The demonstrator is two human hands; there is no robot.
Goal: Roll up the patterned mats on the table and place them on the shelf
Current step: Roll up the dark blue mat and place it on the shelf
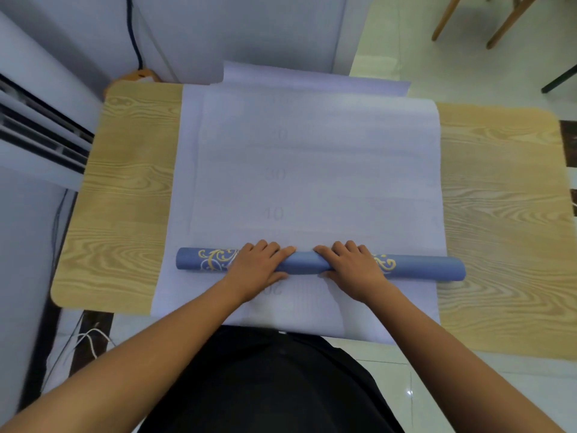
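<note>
Blue mat is part-rolled: a tight tube w/ gold scroll pattern near both ends, lying crosswise at the near part of the desk, left end a bit farther from the camera than the right. The unrolled rest of it stretches away flat, pale lilac underside up, w/ faint printed nos. 20, 30, 40 down the middle. Left hand & right hand sit side by side on the tube's middle, palms down, index tips close but apart. Fingers of both hands are curled over the top of the tube, pressed together, not spread; thumbs tuck against the near side, so each hand grips the roll. Under it lies a second mat, also lilac side up, wider on the left & reaching to the near desk edge. A third sheet pokes out past the far edge. Desk is light wood grain w/ rounded corners, bare at both ends. Left of the desk: white slatted unit & a black cable down the wall. Wooden chair legs top right on a pale tiled floor. Dark clothing at bottom centre, btwn the bare forearms.
</note>
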